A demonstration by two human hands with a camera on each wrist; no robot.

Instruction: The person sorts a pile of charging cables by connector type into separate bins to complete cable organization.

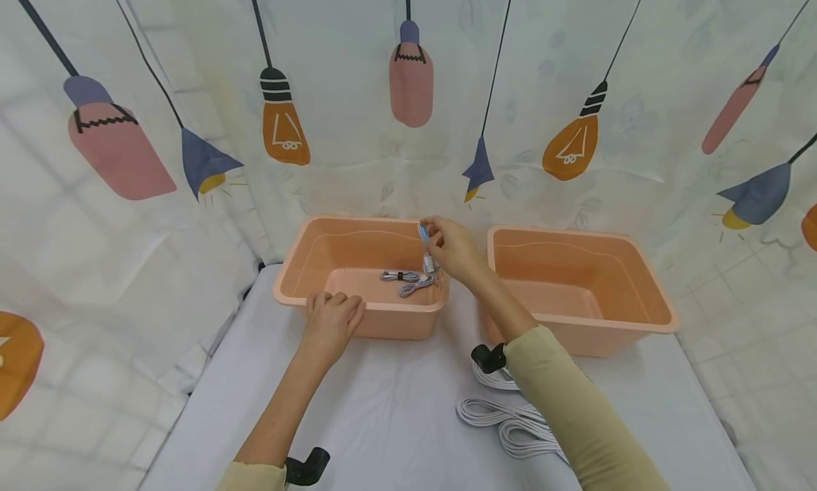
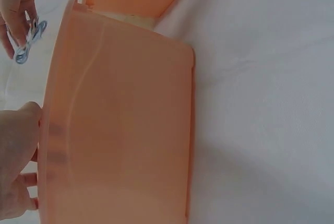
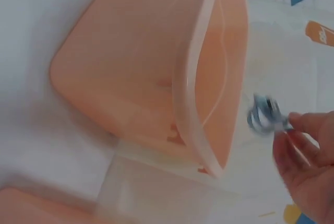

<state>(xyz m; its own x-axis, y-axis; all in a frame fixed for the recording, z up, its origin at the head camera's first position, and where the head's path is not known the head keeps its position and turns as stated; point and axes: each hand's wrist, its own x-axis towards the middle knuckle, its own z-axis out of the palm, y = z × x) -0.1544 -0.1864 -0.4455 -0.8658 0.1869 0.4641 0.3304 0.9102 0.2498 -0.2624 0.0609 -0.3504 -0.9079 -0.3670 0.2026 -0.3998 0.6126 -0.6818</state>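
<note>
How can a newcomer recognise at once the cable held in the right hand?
In the head view, find the left peach bin on the white table. Over its right end, the right hand pinches a small bundled cable. Only this one is held up; the other small cables lie inside that bin, the larger white coils on the table.

Pale curtain [image 1: 357, 172] beyond left hand [image 1: 330, 324] and right hand [image 1: 456, 250]; printed lamps [image 1: 411, 86] in pink, orange, blue. White cloth [image 1: 383, 406], lightly creased, spread below both hands.
</note>
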